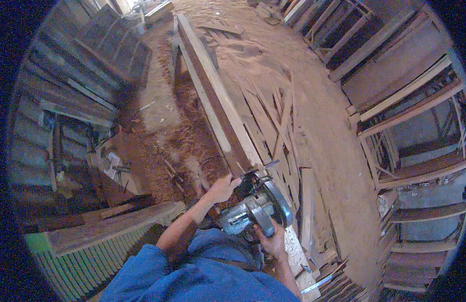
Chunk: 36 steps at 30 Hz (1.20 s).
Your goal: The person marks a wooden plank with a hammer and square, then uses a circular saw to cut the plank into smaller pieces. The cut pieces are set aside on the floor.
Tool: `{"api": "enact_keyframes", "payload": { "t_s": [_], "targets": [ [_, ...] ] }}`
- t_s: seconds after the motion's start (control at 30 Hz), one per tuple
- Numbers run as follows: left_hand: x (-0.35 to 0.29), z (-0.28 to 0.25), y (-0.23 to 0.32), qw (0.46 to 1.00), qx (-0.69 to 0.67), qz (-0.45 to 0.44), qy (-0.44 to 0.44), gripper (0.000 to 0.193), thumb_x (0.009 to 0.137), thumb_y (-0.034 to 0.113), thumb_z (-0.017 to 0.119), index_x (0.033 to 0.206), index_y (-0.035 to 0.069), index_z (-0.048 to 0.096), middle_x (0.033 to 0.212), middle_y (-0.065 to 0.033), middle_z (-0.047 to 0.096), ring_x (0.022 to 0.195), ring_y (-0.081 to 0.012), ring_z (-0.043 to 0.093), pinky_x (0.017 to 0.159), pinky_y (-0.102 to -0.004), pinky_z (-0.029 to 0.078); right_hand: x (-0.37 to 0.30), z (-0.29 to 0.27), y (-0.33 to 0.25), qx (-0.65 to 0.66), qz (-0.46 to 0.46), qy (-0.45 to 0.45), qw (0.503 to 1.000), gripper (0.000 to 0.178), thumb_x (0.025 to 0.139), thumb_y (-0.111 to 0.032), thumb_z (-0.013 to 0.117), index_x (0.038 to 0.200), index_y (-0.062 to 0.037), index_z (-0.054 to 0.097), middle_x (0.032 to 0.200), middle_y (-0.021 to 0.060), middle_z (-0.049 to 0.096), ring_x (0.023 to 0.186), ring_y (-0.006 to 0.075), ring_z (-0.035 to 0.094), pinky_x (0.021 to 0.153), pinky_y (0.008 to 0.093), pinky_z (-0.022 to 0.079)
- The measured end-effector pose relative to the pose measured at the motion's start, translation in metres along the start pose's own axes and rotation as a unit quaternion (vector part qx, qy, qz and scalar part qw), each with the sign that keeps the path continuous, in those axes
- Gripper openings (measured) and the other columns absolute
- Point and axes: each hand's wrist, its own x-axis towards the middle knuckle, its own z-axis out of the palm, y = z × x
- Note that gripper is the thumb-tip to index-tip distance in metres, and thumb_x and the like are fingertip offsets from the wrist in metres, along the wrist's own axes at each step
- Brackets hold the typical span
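A grey-and-black circular saw [248,214] rests near the close end of a long timber beam [228,105] with pale edges and a dark brown middle strip. My right hand [273,240] is wrapped round the saw's rear handle. At the saw's front, my left hand [226,187] has its fingers closed against the dark front part; the exact grip is partly hidden. The rounded blade guard [279,201] sits on the right side of the saw. Where the blade meets the wood cannot be seen.
Thin wood offcuts [276,118] lie crisscrossed right of the beam. Sawdust [192,108] covers the ground on the left. A thick plank [107,229] lies over green corrugated sheeting [99,256] at lower left. Wooden frames [414,110] stand along the right wall.
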Motion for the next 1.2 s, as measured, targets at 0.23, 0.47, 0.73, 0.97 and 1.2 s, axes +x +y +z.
{"api": "enact_keyframes", "payload": {
  "t_s": [0.23,0.47,0.73,0.97,1.2],
  "targets": [
    [0.001,-0.003,-0.001,1.0,0.002,0.019,-0.008,0.069,0.102,0.054,0.04,0.12,-0.012,0.051,0.108,-0.0397,0.061,0.106,-0.0525,0.061,0.093,-0.0545,0.047,-0.001,-0.001,-0.002,0.011,-0.043,0.013,0.999,0.027,0.085,-0.014,0.078,0.106,0.0,0.068,0.087,0.0083,0.071,0.079,0.0162,0.066,0.072,0.0328,0.052],
    [0.003,0.002,-0.003,1.0,0.005,0.017,0.009,0.068,0.102,0.053,0.04,0.12,-0.011,0.052,0.107,-0.0395,0.062,0.104,-0.0528,0.061,0.091,-0.0556,0.047,0.001,0.002,0.005,0.053,-0.007,0.007,0.999,0.027,0.084,-0.013,0.078,0.106,0.0004,0.069,0.083,0.0071,0.07,0.078,0.0156,0.066,0.072,0.0326,0.052],
    [0.0,0.006,-0.005,0.999,0.008,0.024,0.042,0.068,0.101,0.055,0.04,0.117,-0.011,0.053,0.106,-0.0395,0.062,0.104,-0.053,0.06,0.091,-0.0552,0.047,0.001,0.001,0.013,0.03,-0.026,0.007,0.999,0.029,0.084,-0.01,0.078,0.11,-0.001,0.069,0.085,0.006,0.07,0.077,0.0125,0.065,0.069,0.0306,0.052],
    [-0.003,-0.004,0.006,1.0,0.001,-0.014,-0.01,0.07,0.101,0.057,0.037,0.121,-0.008,0.053,0.118,-0.0356,0.059,0.114,-0.0499,0.056,0.098,-0.0527,0.044,0.001,-0.001,0.008,0.045,-0.035,0.001,0.998,0.031,0.083,-0.01,0.078,0.112,-0.0013,0.069,0.088,0.0066,0.071,0.078,0.0132,0.065,0.069,0.0314,0.052],
    [-0.005,0.002,0.004,1.0,0.001,-0.007,0.024,0.063,0.102,0.052,0.041,0.115,-0.008,0.054,0.111,-0.0373,0.061,0.109,-0.0512,0.059,0.093,-0.0538,0.045,0.002,0.001,0.011,0.03,-0.034,0.02,0.999,0.032,0.084,-0.01,0.077,0.114,-0.0015,0.069,0.091,0.0074,0.073,0.083,0.0139,0.066,0.076,0.0315,0.053]
  ]
}}
